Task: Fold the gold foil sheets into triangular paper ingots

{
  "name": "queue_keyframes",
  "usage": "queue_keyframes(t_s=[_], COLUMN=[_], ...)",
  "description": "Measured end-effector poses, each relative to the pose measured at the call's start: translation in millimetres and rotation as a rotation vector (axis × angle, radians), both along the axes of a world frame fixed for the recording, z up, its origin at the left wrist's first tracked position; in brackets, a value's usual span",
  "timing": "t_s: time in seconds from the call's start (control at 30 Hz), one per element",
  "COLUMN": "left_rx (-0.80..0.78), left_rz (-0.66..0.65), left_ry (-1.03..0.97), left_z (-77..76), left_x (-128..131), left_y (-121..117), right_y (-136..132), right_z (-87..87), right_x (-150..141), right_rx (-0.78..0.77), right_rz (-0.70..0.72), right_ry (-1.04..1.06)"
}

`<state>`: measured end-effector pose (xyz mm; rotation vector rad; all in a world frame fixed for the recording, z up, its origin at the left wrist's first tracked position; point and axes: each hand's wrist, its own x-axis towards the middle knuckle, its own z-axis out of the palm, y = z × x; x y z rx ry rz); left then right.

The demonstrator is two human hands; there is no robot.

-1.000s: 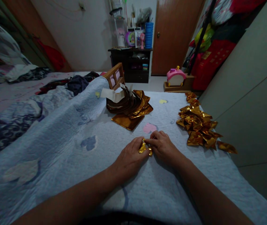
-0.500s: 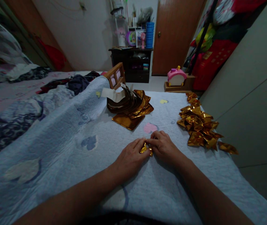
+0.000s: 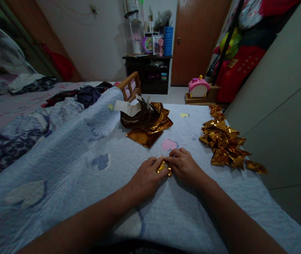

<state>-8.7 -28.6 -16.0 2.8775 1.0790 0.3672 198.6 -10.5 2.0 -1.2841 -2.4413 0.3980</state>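
Note:
My left hand [image 3: 146, 178] and my right hand [image 3: 183, 165] meet on a light blue quilt [image 3: 68, 155], both pinching a small folded piece of gold foil paper [image 3: 164, 168]. Only a sliver of the paper shows between the fingers. A fanned stack of flat gold foil sheets [image 3: 147, 123] lies just beyond the hands. To the right runs a heap of several folded gold pieces [image 3: 223, 139].
A small wooden frame [image 3: 129, 86] stands behind the sheet stack. Rumpled bedding and clothes [image 3: 26, 113] lie at the left. A pale cabinet wall [image 3: 285, 116] borders the quilt on the right. Beyond are a dark shelf unit [image 3: 147, 72], a pink toy [image 3: 198, 87] and a brown door [image 3: 198, 38].
Both hands stay on the gold piece; the fingers have shifted slightly and cover a little more of it than a second ago.

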Motion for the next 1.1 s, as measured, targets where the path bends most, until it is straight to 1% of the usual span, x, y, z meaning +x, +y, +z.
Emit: queue_keyframes(t_s=[0.33, 0.53, 0.77, 0.93, 1.1], left_rx=[0.024, 0.046, 0.042, 0.048, 0.067], left_rz=[-0.012, -0.013, -0.017, -0.020, -0.040], left_ry=[0.038, 0.030, 0.044, 0.055, 0.051], left_z=[6.3, 2.8, -0.2, 1.7, 3.5], left_x=[1.5, -0.1, -1.6, -2.0, -1.2], left_y=[-0.5, -1.1, -0.1, -0.3, -0.8], right_y=[-0.8, -1.3, 0.8, 2.0, 0.9], right_z=[5.3, 9.6, 13.5, 12.4, 6.4], right_x=[-1.1, 12.4, 23.8, 26.3, 14.7], right_rx=[-0.036, -0.020, -0.056, -0.068, -0.028], right_rz=[-0.034, -0.027, 0.009, 0.018, -0.018], right_ry=[-0.042, -0.049, -0.038, 0.031, 0.123])
